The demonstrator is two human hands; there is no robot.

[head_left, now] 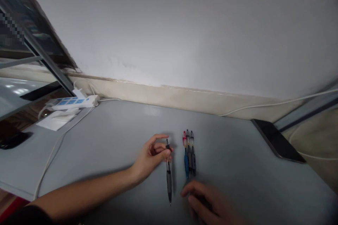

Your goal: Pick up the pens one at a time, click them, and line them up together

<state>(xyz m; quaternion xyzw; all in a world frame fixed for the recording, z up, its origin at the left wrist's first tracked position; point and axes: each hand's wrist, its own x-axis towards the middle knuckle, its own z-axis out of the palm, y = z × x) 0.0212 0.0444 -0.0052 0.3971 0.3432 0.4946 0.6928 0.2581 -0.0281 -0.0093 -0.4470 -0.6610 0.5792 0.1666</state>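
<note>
A ballpoint pen point(169, 179) with a clear barrel and dark grey grip is pinched near its upper end by my left hand point(151, 156). Its tip points down toward me, and my left index finger reaches over the clicker end. To the right, three pens lie side by side on the grey table: a pen with a red clip and blue grip point(186, 161), a grey-grip pen point(189, 154) and another grey-grip pen point(193, 156). Just below their near ends is my right hand point(206, 200), blurred, its fingers loosely bent and apart, with nothing visible in them.
A black phone point(277, 140) lies at the right edge of the grey table point(118, 126). On the left are a white power strip point(76, 101), white papers point(58, 119) and a cable point(56, 146) crossing the tabletop. A wall point(185, 35) rises behind.
</note>
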